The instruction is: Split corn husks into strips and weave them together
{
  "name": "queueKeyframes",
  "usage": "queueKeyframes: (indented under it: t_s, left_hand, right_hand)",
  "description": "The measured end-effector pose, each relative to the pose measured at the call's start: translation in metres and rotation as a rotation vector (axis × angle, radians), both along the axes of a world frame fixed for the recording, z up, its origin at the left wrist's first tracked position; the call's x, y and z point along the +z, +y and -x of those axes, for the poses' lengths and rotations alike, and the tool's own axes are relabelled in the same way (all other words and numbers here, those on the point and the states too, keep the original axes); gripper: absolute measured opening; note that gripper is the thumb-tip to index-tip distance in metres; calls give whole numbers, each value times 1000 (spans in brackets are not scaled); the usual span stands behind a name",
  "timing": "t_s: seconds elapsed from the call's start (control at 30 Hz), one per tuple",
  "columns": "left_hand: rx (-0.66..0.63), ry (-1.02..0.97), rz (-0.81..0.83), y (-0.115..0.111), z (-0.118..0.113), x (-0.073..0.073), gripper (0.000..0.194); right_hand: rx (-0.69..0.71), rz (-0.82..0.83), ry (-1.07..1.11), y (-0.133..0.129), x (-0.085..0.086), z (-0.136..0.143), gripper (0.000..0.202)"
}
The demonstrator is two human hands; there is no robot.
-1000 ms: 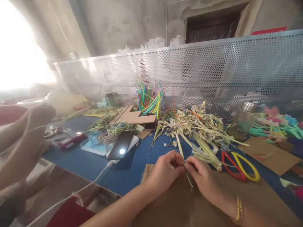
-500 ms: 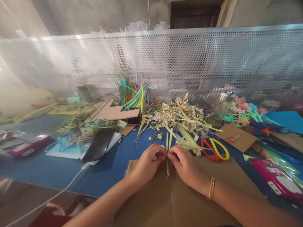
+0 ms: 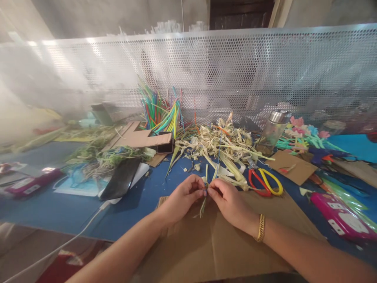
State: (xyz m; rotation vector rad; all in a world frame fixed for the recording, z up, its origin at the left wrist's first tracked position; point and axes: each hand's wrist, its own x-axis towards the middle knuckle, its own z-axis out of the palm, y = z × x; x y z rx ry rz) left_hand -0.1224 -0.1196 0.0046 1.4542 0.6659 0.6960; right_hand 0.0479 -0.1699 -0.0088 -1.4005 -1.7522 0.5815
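Over the brown cardboard sheet (image 3: 235, 243), my left hand (image 3: 184, 198) pinches a thin bundle of pale green strips (image 3: 203, 207), fingers closed. My right hand (image 3: 231, 200), with a gold chain bracelet (image 3: 260, 228) on its wrist, pinches the same bundle from the other side. The fingertips nearly meet, partly hiding the bundle's middle. Its frayed end hangs below them, while strips stick up above. A thin blue strand (image 3: 218, 154) rises from beside the fingers. Behind my hands lies a heap of dry husk strips (image 3: 225, 137).
Red-and-yellow-handled scissors (image 3: 270, 182) lie right of my hands. A glass bottle (image 3: 272, 129) stands behind them. A black phone (image 3: 121, 179) and a white cable (image 3: 88, 227) are left. Colourful stems (image 3: 165, 114) stand before a perforated metal screen (image 3: 200, 67).
The bundle's lower end has swung leftward and looks more spread. My fingers have shifted their pinch around it. The whole view has moved slightly.
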Motion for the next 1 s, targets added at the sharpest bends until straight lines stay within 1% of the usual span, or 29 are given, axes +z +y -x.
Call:
queueKeyframes:
  t_s: [0.07, 0.17, 0.27, 0.43, 0.5, 0.6, 0.67, 0.73, 0.93, 1.0]
  left_hand:
    - [-8, 20, -48, 0, 1, 3, 15]
    - [52, 138, -193, 1, 1, 5, 11]
    - [96, 223, -309, 1, 1, 4, 9]
    - [112, 273, -459, 3, 1, -1, 9]
    - [118, 324, -572, 4, 2, 1, 12]
    - [109, 390, -792, 4, 3, 5, 15]
    - [96, 388, -878, 4, 3, 7, 16]
    - [93, 337, -842, 5, 3, 6, 16]
    - [90, 187, -497, 6, 2, -1, 9]
    - [94, 126, -397, 6, 1, -2, 11]
  right_hand:
    - [6, 23, 27, 1, -1, -1, 17]
    - [27, 55, 74, 2, -2, -3, 16]
    - [47, 77, 106, 4, -3, -4, 16]
    - [64, 109, 162, 6, -4, -5, 17]
    - [63, 115, 172, 6, -5, -5, 17]
    - [61, 121, 171, 7, -6, -5, 18]
    - [63, 124, 171, 7, -4, -5, 18]
    - [62, 123, 173, 6, -2, -4, 20]
    - [77, 138, 217, 4, 3, -3, 18]
    - [74, 129, 228, 4, 3, -3, 19]
